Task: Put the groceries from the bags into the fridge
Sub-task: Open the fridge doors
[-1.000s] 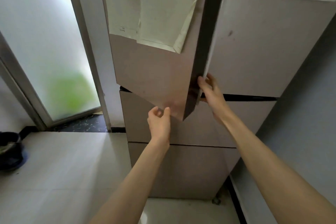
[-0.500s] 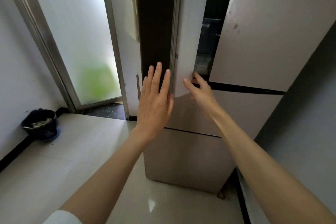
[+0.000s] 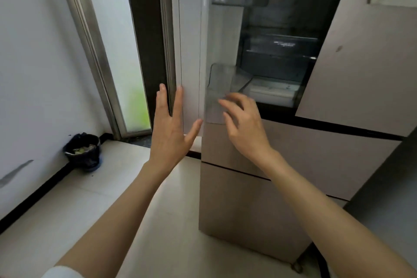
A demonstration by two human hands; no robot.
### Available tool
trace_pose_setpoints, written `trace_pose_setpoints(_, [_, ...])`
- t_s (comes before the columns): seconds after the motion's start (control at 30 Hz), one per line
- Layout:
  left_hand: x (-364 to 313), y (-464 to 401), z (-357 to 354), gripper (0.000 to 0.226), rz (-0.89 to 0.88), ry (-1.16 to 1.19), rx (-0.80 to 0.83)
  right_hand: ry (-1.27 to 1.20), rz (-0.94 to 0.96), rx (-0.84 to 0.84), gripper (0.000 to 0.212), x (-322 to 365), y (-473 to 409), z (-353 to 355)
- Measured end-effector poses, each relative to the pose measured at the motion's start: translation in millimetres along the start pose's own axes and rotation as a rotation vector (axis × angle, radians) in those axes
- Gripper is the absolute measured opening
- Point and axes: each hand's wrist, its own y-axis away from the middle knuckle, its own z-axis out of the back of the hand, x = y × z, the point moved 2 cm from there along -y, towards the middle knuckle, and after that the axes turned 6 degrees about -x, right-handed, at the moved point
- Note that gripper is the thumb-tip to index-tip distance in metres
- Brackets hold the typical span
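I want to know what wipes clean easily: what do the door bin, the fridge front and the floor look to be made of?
Door bin: clear plastic, apparently; the shelf behind shows through it.
Fridge front: smooth matte beige panel, metal or coated; the look leaves it open.
Floor: glossy pale tiles, judging by a joint line and light reflections.

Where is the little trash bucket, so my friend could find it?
Look left of the fridge, along the white wall to the floor corner by the frosted glass door. The bucket sits there: small, dark, bag-lined, with scraps inside, the only thing on the floor.
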Motion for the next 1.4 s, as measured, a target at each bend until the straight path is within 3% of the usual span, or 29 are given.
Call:
trace_pose_setpoints(0.07, [11.9, -5.5, 3.5, 0.078, -0.031, -0.023, -0.01, 0.047, 0.024, -0.053, 0.039, 1.3, -14.0, -5.1])
trace_pose_setpoints(0.17, [34.6, -12.2, 5.4, 0.076, -0.052, -0.044, -0.016, 0.091, 0.051, -0.005, 0.044, -0.5, -29.4, -16.1])
trace_pose_setpoints(0.3, [63.9, -18.6, 9.1, 0.079, 0.018, -0.008, -0.007, 0.108, 0.086, 0.025, 0.046, -2.6, -34.7, -37.1])
trace_pose_setpoints(0.5, [96.8, -26.8, 12.2, 0.059, -0.014, 0.011, -0.064, 0.272, 0.32, 0.037, 0.049, 9.5, -43.1, -67.7])
trace_pose_setpoints(0.63, [111.7, -37.0, 11.2, 0.063, 0.002, 0.051, -0.04, 0.372, 0.412, 0.082, 0.051, 17.2, -56.8, -87.0])
trace_pose_setpoints(0.87, [129.7, -45.1, 15.9, 0.073, 0.013, 0.149, 0.096, 0.254, 0.362, 0.029, 0.047, 27.5, -64.8, -107.8])
trace_pose_setpoints(1.03, [113.7, -46.1, 20.2, 0.069, 0.063, 0.145, 0.0, 0.264, 0.372, 0.098, 0.052, 27.9, -64.9, -97.6])
trace_pose_setpoints(1.2, [73.7, -55.5, 22.9, 0.063, -0.184, 0.055, -0.12, 0.336, 0.271, 0.092, 0.057, 1.8, -54.5, -67.5])
trace_pose_setpoints(1.4, [-2.3, -77.7, -21.3, 0.062, -0.376, 0.053, -0.04, 0.509, 0.086, -0.042, 0.059, -62.5, -54.6, 5.3])
